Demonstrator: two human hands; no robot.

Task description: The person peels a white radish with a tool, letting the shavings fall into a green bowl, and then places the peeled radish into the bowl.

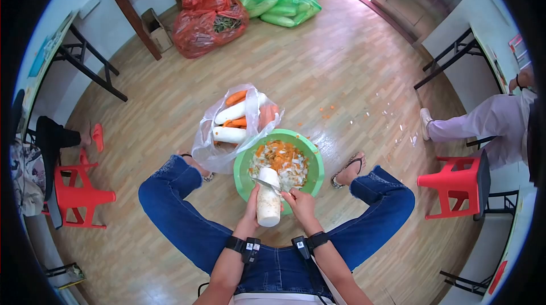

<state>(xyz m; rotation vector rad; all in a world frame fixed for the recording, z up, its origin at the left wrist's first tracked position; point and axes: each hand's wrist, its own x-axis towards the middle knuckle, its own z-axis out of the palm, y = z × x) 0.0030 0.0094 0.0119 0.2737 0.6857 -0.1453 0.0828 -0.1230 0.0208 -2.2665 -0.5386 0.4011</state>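
My left hand (251,207) is wrapped round a thick white radish (268,209), which stands nearly upright in this view over the near side of a green basin (318,164). In my right hand (301,202) is a knife (265,183), its blade lying across the radish's upper part. Above the blade the radish looks smooth and white; below it, the skin is speckled brown. Orange and white peelings (284,160) cover the basin's bottom. Just beyond the basin's left side, an open clear plastic bag (207,148) holds carrots (236,97) and white radishes (230,113).
Scraps (327,113) dot the floor right of the basin. Red stools (85,197) stand at both sides. A person's leg (466,126) reaches in from the right, another person's foot (98,137) from the left. Farther back are a red bag (205,26) and green bags of vegetables (290,6).
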